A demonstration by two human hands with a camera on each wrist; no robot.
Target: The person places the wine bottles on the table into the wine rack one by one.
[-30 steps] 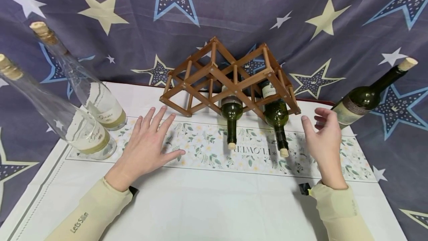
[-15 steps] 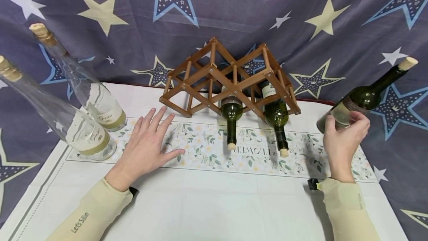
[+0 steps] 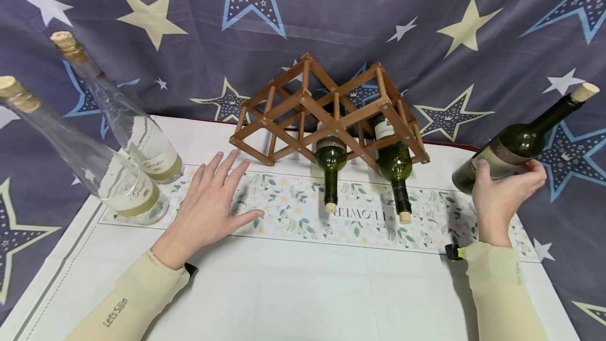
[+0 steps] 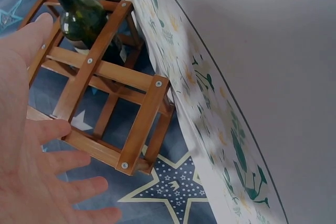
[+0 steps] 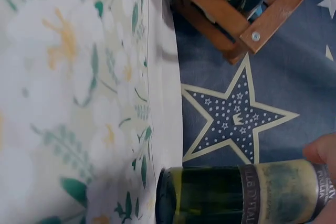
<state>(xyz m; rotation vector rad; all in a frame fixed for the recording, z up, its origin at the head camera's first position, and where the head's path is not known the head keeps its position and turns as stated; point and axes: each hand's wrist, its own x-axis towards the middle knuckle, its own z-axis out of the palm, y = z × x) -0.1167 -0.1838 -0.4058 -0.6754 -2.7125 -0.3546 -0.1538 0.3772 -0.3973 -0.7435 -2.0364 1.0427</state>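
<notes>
My right hand [image 3: 504,199] is at a dark green wine bottle [image 3: 518,141] standing corked at the table's right end, thumb on its label and fingers round the far side. In the right wrist view the bottle's base [image 5: 210,195] and label show, with part of the hand [image 5: 323,153] at the edge. My left hand [image 3: 208,201] spreads its fingers over the flowered runner [image 3: 284,204], holding nothing. It is nearest to the brown wooden wine rack [image 3: 303,99], left of which its fingers reach. Two green bottles, one bottle [image 3: 331,159] and another [image 3: 395,164], lie in the rack, necks forward.
Two tall clear corked bottles, a front one [image 3: 128,186] and a rear one [image 3: 151,146], stand at the left end. A white cloth [image 3: 322,288] covers the table. A dark star-patterned curtain [image 3: 350,9] hangs close behind it.
My right hand has moved right, from beside the rack to the standing wine bottle, and now has its thumb and fingers about it. My left hand has stayed in place.
</notes>
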